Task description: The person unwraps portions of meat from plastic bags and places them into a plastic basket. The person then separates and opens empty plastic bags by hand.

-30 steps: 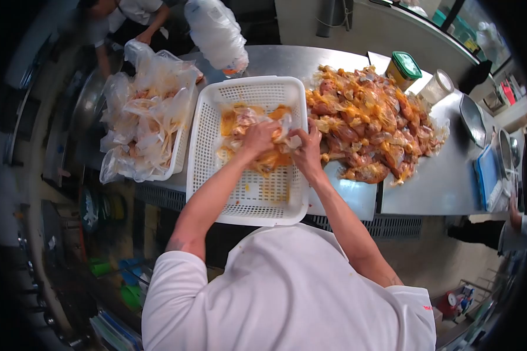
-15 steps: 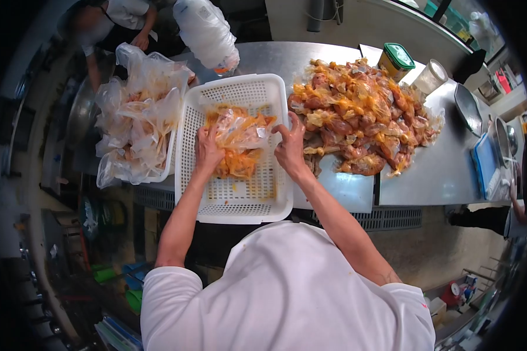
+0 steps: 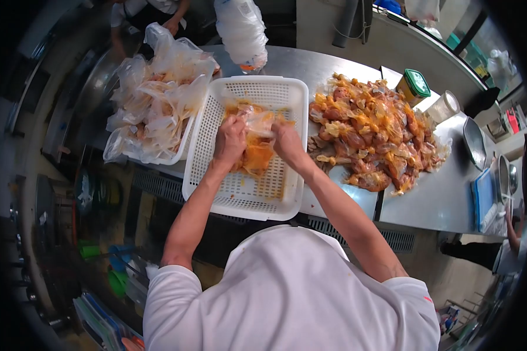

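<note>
A clear plastic bag [image 3: 259, 121] with pale meat in it lies in the white perforated basket [image 3: 245, 210]. My left hand [image 3: 231, 140] is closed on the bag's left side, and my right hand [image 3: 287, 141] grips its right side. Under and below the bag are orange-stained plastic bags [image 3: 255, 159], flat against the basket floor; what they contain, if anything, I cannot make out. My fingertips are partly hidden by the hands themselves.
To the right, a large pile of orange-coated meat pieces in plastic [image 3: 376, 131] covers the steel table [image 3: 433, 202]. At left stands a container of bagged meat [image 3: 158, 105]. A wrapped stack [image 3: 242, 32], green-lidded tub [image 3: 416, 83] and another person [image 3: 149, 13] are farther back.
My right hand has moved from near the basket's right wall onto the bag and closed. The left hand's fingers have curled into a tighter grip. The whole view has shifted slightly.
</note>
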{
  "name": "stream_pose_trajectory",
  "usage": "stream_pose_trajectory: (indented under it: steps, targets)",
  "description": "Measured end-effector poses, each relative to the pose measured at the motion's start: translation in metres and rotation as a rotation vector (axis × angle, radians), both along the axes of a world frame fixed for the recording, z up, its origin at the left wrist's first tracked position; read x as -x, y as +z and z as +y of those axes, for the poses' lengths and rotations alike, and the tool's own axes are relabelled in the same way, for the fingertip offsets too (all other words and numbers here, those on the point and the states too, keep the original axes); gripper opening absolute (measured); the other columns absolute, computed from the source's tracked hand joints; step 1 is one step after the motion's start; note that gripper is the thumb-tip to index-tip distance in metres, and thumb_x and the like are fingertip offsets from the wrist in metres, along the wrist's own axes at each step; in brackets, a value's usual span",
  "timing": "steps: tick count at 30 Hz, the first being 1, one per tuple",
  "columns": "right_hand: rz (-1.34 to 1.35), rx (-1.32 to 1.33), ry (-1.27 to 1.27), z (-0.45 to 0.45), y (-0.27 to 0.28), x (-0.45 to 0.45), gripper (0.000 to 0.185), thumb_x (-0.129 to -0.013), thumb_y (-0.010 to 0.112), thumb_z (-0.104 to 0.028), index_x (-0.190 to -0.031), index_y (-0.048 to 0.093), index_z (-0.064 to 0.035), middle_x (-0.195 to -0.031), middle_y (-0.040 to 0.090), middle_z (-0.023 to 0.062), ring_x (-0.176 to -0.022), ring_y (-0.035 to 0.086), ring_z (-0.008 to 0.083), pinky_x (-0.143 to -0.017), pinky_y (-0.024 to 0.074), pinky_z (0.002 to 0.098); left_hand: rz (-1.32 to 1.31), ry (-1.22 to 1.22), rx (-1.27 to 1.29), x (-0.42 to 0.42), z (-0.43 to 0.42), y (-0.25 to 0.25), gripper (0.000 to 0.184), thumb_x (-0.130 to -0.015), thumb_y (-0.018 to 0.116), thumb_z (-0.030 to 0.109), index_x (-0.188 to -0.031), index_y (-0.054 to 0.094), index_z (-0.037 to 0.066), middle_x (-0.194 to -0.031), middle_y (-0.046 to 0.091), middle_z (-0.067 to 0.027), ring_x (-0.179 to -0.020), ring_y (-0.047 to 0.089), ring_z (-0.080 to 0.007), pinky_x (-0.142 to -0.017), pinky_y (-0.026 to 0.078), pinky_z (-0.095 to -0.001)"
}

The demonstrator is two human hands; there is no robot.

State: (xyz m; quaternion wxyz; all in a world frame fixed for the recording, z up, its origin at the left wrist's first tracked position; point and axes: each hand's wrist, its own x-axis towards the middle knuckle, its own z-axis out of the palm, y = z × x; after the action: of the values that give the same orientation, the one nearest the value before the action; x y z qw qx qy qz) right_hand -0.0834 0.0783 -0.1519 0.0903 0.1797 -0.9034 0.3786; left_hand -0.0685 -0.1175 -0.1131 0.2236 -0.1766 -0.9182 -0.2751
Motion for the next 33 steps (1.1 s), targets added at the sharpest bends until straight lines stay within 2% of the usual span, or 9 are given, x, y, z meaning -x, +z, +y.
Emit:
stream_pose_trajectory:
  steps: [8, 13, 15, 17, 19, 22, 25, 29, 33]
  targets:
    - [-0.103, 0.538, 0.091, 0.012, 0.115, 0.012, 0.027, -0.072, 0.06, 0.009, -0.093, 0.073, -0.0018, -0.09, 0.065, 0.019, -0.078, 0.066, 0.0348, -0.074, 0.0527, 0.0368, -0.09, 0.223, -0.335, -0.008, 0.012, -0.003, 0.021, -0.081, 0.07, 0.009, -0.083, 0.052, -0.002, -0.081, 0.057, -0.0172, -0.075, 0.063, -0.0321, -0.068, 0.05, -0.0403]
    - [0.036, 0.353, -0.034, 0.045, 0.143, 0.004, 0.029, -0.07, 0.058, 0.009, -0.092, 0.075, -0.0018, -0.093, 0.066, 0.0178, -0.079, 0.068, 0.032, -0.073, 0.0542, 0.0371, -0.199, 0.274, -0.71, -0.024, -0.014, 0.057, 0.01, -0.079, 0.058, -0.009, -0.083, 0.056, -0.001, -0.076, 0.065, -0.0101, -0.065, 0.064, -0.0191, -0.058, 0.053, -0.0308]
    - [-0.121, 0.258, 0.059, 0.047, 0.127, 0.004, 0.028, -0.07, 0.059, 0.007, -0.091, 0.075, -0.0012, -0.093, 0.067, 0.0193, -0.077, 0.067, 0.0337, -0.074, 0.0545, 0.0374, -0.125, 0.28, -0.516, -0.026, -0.016, 0.047, 0.014, -0.079, 0.057, -0.012, -0.089, 0.059, -0.003, -0.083, 0.065, -0.0076, -0.07, 0.065, -0.0154, -0.057, 0.054, -0.0262]
    - [-0.179, 0.283, 0.107, 0.042, 0.111, 0.001, 0.027, -0.07, 0.057, 0.006, -0.09, 0.075, -0.0001, -0.089, 0.068, 0.0196, -0.076, 0.066, 0.0351, -0.075, 0.0544, 0.0375, -0.587, 0.109, -0.794, -0.03, -0.009, 0.043, 0.017, -0.079, 0.057, -0.011, -0.095, 0.062, -0.005, -0.086, 0.066, -0.0067, -0.074, 0.066, -0.0164, -0.058, 0.056, -0.0266]
    - [-0.237, 0.3, 0.152, 0.039, 0.11, -0.007, 0.022, -0.077, 0.057, 0.006, -0.092, 0.073, 0.0019, -0.091, 0.067, 0.012, -0.068, 0.066, 0.0187, -0.063, 0.0557, 0.0296, -0.561, 0.138, -0.75, -0.04, 0.0, 0.05, 0.034, -0.08, 0.059, -0.008, -0.114, 0.061, -0.004, -0.097, 0.065, -0.0082, -0.084, 0.066, -0.0174, -0.071, 0.06, -0.0299]
    - [-0.435, 0.538, 0.211, 0.032, 0.115, -0.019, 0.024, -0.077, 0.055, 0.002, -0.093, 0.073, 0.0017, -0.089, 0.067, 0.0142, -0.071, 0.067, 0.019, -0.063, 0.0545, 0.0302, -0.372, -0.179, -0.664, -0.068, 0.038, 0.069, 0.073, -0.08, 0.068, -0.001, -0.146, 0.039, 0.009, -0.134, 0.054, -0.0134, -0.115, 0.06, -0.0217, -0.091, 0.055, -0.0333]
    - [-0.485, 0.652, 0.291, 0.024, 0.115, -0.025, 0.024, -0.076, 0.057, -0.003, -0.093, 0.074, -0.0011, -0.087, 0.068, 0.0162, -0.073, 0.067, 0.0216, -0.065, 0.0537, 0.0334, -0.182, 0.045, -0.194, -0.067, 0.069, 0.033, 0.073, -0.078, 0.07, -0.001, -0.145, 0.043, 0.012, -0.131, 0.058, -0.0159, -0.113, 0.062, -0.0219, -0.089, 0.054, -0.0327]
    - [-0.404, 0.404, 0.429, 0.041, 0.117, -0.015, 0.036, -0.077, 0.064, -0.006, -0.112, 0.07, -0.0073, -0.108, 0.067, 0.0139, -0.089, 0.067, 0.0252, -0.077, 0.0544, 0.0373, -0.187, 0.145, -0.446, -0.063, 0.052, 0.025, 0.029, -0.079, 0.068, -0.003, -0.107, 0.066, 0.002, -0.093, 0.069, -0.0162, -0.085, 0.069, -0.0215, -0.072, 0.052, -0.0332]
    - [-0.373, 0.309, 0.593, 0.053, 0.125, -0.009, 0.1, -0.067, 0.088, -0.017, -0.151, 0.032, -0.0127, -0.14, 0.045, 0.0109, -0.12, 0.053, 0.0263, -0.098, 0.0528, 0.039, -0.189, 0.125, -0.568, -0.061, 0.047, 0.038, 0.014, -0.08, 0.067, -0.005, -0.093, 0.066, -0.002, -0.081, 0.065, -0.0093, -0.071, 0.061, -0.0149, -0.065, 0.048, -0.0298]
